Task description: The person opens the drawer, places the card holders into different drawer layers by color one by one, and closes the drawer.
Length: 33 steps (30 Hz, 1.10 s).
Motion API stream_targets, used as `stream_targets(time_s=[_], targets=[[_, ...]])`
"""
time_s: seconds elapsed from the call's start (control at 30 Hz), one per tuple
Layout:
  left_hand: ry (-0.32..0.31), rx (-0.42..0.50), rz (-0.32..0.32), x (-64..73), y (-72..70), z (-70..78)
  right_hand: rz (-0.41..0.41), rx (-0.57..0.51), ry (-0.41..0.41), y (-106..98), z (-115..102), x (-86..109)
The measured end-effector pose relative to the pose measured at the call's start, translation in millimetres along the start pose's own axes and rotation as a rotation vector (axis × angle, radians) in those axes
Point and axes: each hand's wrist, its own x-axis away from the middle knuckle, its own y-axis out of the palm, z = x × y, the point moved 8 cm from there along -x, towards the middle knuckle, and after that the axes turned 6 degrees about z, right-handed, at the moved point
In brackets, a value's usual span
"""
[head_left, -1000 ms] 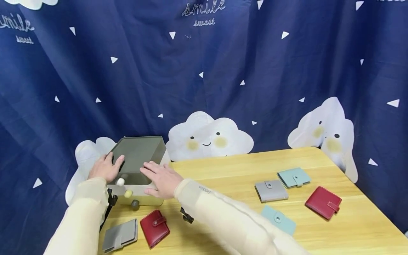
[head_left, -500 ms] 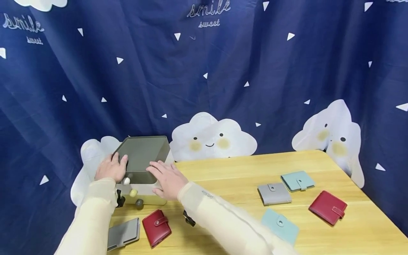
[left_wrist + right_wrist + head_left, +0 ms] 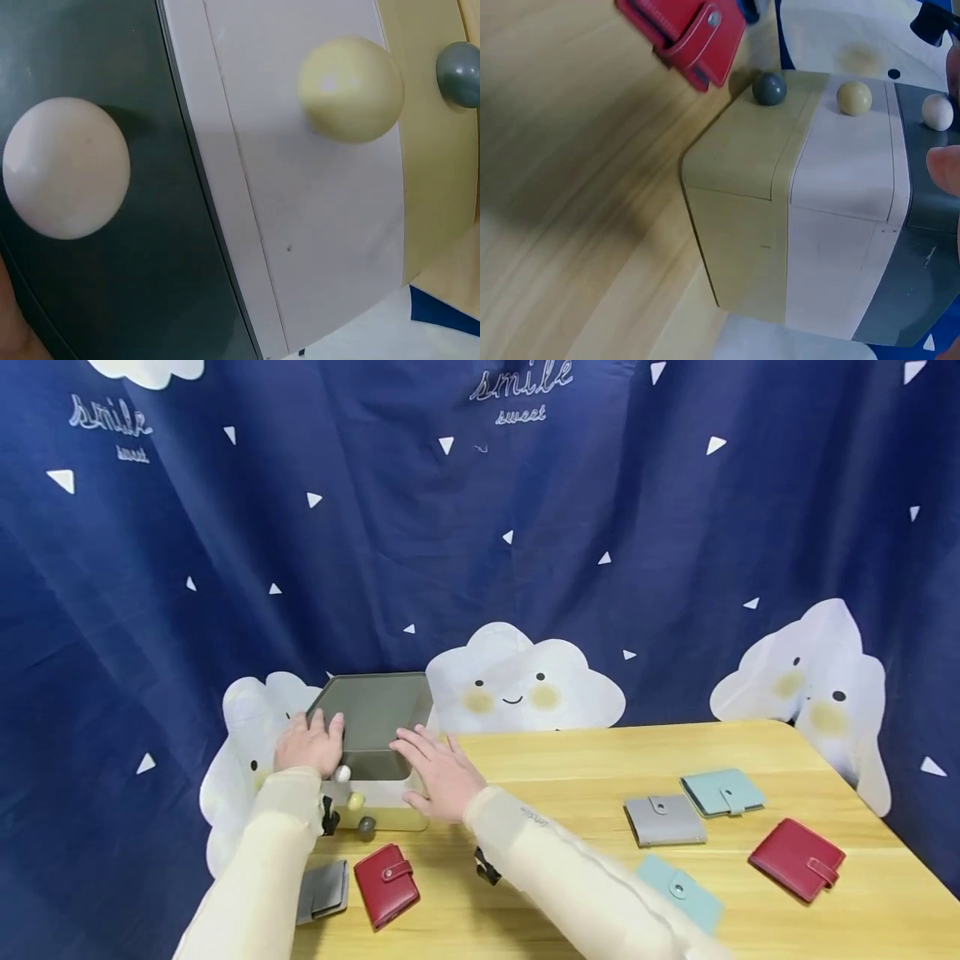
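A small three-tier drawer box [image 3: 378,710] stands at the table's left end, dark grey-green on top, white in the middle, yellow at the bottom. Round knobs mark its front: a white knob [image 3: 66,169], a pale yellow knob [image 3: 351,90] and a grey knob [image 3: 769,88]. My left hand [image 3: 309,747] rests on the top's left front corner with fingers extended. Along the right top edge, my right hand [image 3: 442,777] lies with its fingers stretched out at the box. A red wallet [image 3: 387,885] and a grey wallet [image 3: 326,889] lie in front, the grey one partly behind my left sleeve.
On the right of the wooden table [image 3: 555,752] lie a grey wallet [image 3: 666,820], a light blue wallet [image 3: 723,792], another light blue one partly under my right sleeve, and a red wallet [image 3: 798,860]. A blue curtain [image 3: 480,543] with clouds hangs behind.
The drawer box and both hands have shifted a little right relative to the wallets in front of it. The head view has turned slightly left.
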Motion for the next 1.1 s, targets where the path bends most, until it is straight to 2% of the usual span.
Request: stream_targets(time_s=[0.33, 0.57, 0.77, 0.9, 1.1], targets=[[0.007, -0.017, 0.01, 2.1, 8.6, 45.1, 0.093, -0.006, -0.023, -17, 30, 25.9], [0.044, -0.041, 0.014, 5.9, 20.4, 72.8, 0.104, -0.045, -0.021, -33, 44, 50.8], [0.074, -0.062, 0.016, 8.5, 27.5, 105.1, 0.123, -0.05, 0.003, -48, 62, 72.2], [0.089, -0.091, 0.001, 19.2, 28.4, 127.5, 0.121, -0.043, 0.018, -56, 73, 89.5], [0.104, -0.109, -0.03, 36.1, 24.0, 157.6, 0.157, -0.015, -0.002, -73, 82, 111.3]])
